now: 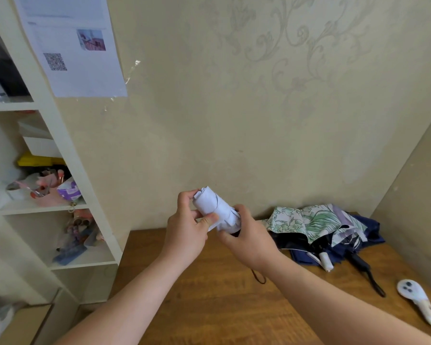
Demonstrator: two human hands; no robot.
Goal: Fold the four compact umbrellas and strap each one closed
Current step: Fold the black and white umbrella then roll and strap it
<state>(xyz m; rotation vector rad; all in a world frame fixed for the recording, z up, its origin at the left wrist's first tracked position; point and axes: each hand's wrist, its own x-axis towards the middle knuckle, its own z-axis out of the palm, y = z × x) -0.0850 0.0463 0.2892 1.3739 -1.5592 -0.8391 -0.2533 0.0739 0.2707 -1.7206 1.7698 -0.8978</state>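
- Holding a rolled white umbrella (218,210) in both hands, raised above the back edge of the table (209,302), in front of the wall (234,120).
- Left hand (184,235) curling round the umbrella's upper end: fingers wrapping behind the roll, thumb pressing a loose edge of cloth near its middle.
- Right hand (249,241) gripping the umbrella's lower end, fingers closing round the bunched cloth, a bit of dark underside showing beneath the thumb.
- Dangling below the right wrist, just over the table: a dark cord loop (258,277).
- Lying on the table to the right of the hands, against the wall: a heap of unfolded umbrellas, floral one (306,220) on top, navy one (373,232) underneath, black cloth (290,240) between.
- Sticking out of the heap toward the table's front: a white handle (326,261) and a black handle (363,266).
- Lying alone near the table's right edge: a white handheld device (416,298).
- Standing left of the table: a shelf (67,150) holding clutter.
- Hanging on the wall above the table's left side: taped papers (72,43).
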